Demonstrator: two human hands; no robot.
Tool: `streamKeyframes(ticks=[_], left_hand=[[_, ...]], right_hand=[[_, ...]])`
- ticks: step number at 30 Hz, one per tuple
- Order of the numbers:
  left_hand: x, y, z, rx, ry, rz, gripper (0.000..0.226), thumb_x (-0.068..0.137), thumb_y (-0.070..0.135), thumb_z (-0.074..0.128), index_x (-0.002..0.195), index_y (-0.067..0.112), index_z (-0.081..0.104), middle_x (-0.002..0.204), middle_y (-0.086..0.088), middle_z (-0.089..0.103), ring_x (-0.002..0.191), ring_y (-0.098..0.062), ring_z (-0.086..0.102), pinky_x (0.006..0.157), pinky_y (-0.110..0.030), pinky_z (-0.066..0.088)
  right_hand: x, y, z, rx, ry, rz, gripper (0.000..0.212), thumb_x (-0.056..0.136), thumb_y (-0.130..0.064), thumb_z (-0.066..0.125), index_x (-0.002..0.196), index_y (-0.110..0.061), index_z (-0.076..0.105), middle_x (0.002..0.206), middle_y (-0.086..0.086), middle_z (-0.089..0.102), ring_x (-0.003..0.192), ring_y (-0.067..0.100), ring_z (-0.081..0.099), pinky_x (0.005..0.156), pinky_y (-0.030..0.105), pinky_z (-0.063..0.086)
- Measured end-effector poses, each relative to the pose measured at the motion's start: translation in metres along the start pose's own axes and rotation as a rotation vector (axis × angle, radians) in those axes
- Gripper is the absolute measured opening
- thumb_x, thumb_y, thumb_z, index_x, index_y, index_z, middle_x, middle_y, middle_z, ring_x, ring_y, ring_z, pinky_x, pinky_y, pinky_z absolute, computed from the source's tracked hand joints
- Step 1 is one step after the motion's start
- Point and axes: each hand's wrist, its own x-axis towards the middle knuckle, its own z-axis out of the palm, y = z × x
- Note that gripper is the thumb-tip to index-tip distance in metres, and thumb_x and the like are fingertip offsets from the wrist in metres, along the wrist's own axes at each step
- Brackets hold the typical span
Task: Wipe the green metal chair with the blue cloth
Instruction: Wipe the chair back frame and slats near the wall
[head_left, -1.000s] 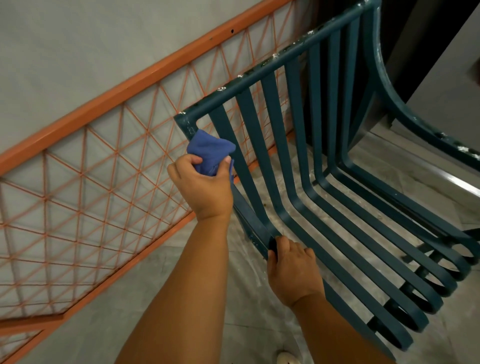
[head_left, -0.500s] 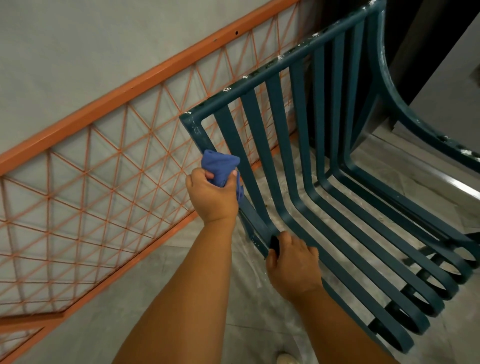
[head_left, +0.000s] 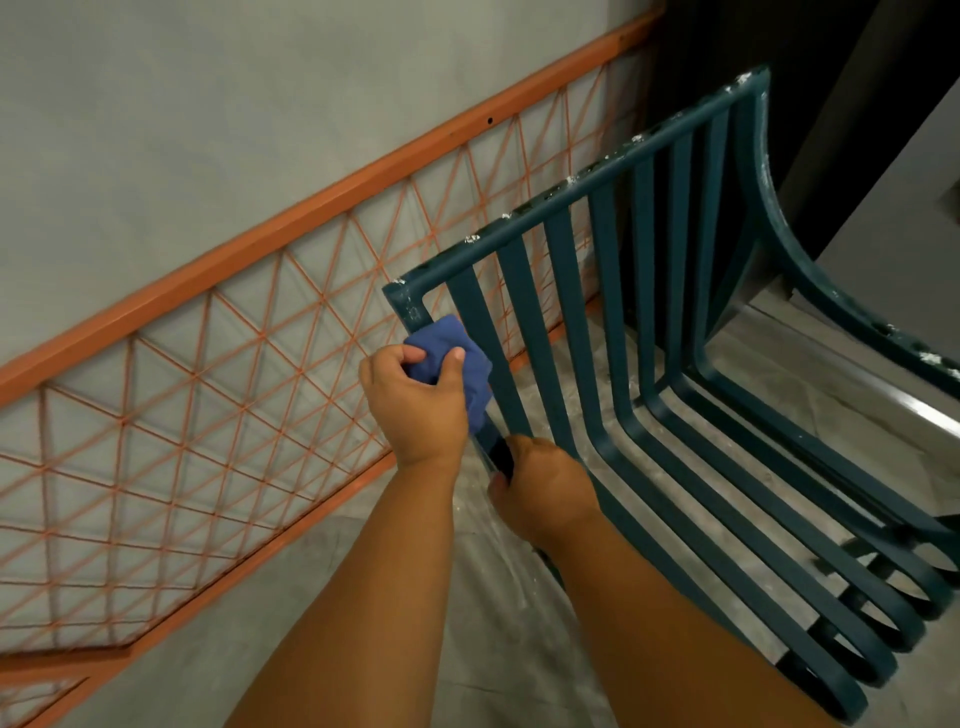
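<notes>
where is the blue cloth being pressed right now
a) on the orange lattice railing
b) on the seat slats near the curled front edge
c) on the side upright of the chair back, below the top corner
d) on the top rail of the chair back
c: the left hand bunches the blue cloth against the side upright of the green metal chair, just under the corner, while the right hand grips the frame lower down.

Soft, even, rather dim light falls around my chair (head_left: 649, 332); beyond its top right corner everything sinks into black. Left of it, the orange railing (head_left: 208, 415) bows with wide-angle distortion, slightly blurred.
</notes>
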Motion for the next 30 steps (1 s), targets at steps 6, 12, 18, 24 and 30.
streamKeyframes(ticks=[6,12,18,24,30], left_hand=[[0.013,0.002,0.0,0.101,-0.043,0.03,0.045,0.062,0.022,0.086,0.082,0.009,0.048,0.092,-0.004,0.046,0.073,-0.012,0.043,0.067,-0.007,0.039],[0.008,-0.003,-0.005,0.138,-0.148,-0.017,0.041,0.061,0.016,0.086,0.075,0.01,0.048,0.086,-0.008,0.05,0.067,-0.014,0.044,0.06,-0.005,0.036],[0.052,0.033,-0.016,0.081,0.027,0.076,0.042,0.061,0.015,0.083,0.074,0.011,0.044,0.085,-0.006,0.045,0.068,-0.013,0.039,0.061,-0.006,0.035],[0.022,0.008,-0.016,0.15,-0.223,-0.106,0.039,0.068,0.016,0.081,0.072,0.013,0.043,0.08,-0.008,0.05,0.068,-0.018,0.049,0.059,-0.019,0.041],[0.01,0.047,-0.037,0.108,-0.108,-0.048,0.037,0.069,0.014,0.081,0.072,0.012,0.044,0.081,-0.005,0.048,0.064,-0.007,0.042,0.061,-0.011,0.038]], right_hand=[[0.008,-0.006,-0.004,-0.055,-0.065,0.051,0.029,0.095,-0.027,0.056,0.12,-0.013,0.053,0.112,0.007,0.064,0.099,0.025,0.064,0.08,0.032,0.051],[0.012,-0.012,-0.002,-0.157,-0.104,0.084,0.028,0.097,-0.022,0.052,0.123,-0.013,0.049,0.117,0.008,0.061,0.101,0.025,0.064,0.081,0.033,0.052],[0.011,-0.011,0.0,-0.151,-0.134,0.08,0.032,0.097,-0.022,0.055,0.126,-0.012,0.048,0.122,0.009,0.06,0.107,0.026,0.063,0.091,0.036,0.054],[-0.004,-0.006,-0.013,0.044,-0.156,0.14,0.034,0.092,-0.027,0.059,0.123,-0.015,0.053,0.118,0.007,0.062,0.107,0.024,0.061,0.089,0.033,0.052],[-0.02,-0.034,-0.047,0.487,0.134,-0.075,0.038,0.092,-0.017,0.058,0.129,-0.023,0.054,0.125,-0.003,0.058,0.112,0.009,0.056,0.094,0.021,0.046]])
